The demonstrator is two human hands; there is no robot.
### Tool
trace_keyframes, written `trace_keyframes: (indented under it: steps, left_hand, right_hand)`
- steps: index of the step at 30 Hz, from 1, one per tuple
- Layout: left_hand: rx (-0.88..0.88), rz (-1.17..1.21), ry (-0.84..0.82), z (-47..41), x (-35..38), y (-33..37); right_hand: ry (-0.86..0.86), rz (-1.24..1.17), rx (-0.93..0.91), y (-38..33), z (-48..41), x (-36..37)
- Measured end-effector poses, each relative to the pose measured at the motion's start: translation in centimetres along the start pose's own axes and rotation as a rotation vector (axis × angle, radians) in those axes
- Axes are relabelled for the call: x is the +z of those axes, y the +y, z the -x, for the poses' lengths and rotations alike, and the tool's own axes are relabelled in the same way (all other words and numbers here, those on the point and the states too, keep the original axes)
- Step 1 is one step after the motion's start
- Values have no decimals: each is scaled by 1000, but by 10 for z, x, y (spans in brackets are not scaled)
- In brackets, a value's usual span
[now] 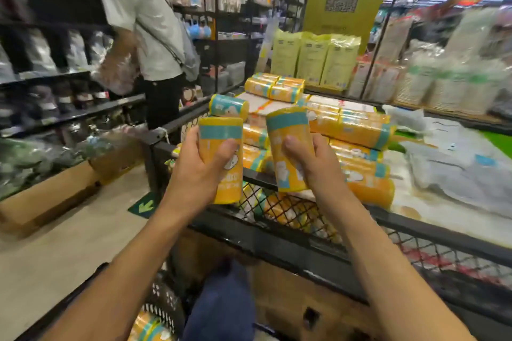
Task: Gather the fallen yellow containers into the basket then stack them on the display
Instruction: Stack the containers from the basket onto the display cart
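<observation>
— Hands first: what do we hold?
— Our left hand grips one yellow container upright, fingers curled round the back and thumb across the front. Our right hand grips a second yellow container the same way, tipped a little.
— Where are the two?
— We have them raised side by side, not touching, above the near rail of the display bin. Just beyond them the stacked containers lie on their sides in rows inside that bin.
— And the basket?
— We see the basket low down, beside our left forearm, with a third yellow container lying in it.
— Who else is near us?
— A person in a white shirt, blurred, stands at the shelves on our left. A cardboard box sits on the floor below those shelves.
</observation>
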State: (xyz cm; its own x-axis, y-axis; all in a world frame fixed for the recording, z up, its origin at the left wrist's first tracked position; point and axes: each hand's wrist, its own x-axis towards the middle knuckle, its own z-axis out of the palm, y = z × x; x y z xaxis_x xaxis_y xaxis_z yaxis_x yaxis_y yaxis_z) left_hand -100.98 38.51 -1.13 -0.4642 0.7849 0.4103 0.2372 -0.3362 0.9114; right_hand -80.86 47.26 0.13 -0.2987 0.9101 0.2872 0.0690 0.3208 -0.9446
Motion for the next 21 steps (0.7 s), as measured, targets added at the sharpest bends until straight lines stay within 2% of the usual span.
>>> trace_keyframes:
  steps: [4,7,12,18,21]
  left_hand:
    - [78,-3,-165,-30,59,24]
    - [182,-132,-222,-60,93,31]
    - [386,-441,-372,-110,135,31]
    - [540,-835,-575,-160,166,16]
    - [558,-959,-705,-179,177,3]
  right_hand:
    - [174,26,-39,-13,-2,-70]
    - [246,96,-75,-16,-8,-113]
    - [281,268,-110,-10,-35,-156]
    - [327,576,-100,15,-75,-175]
    - [272,677,-122,29,-88,-176]
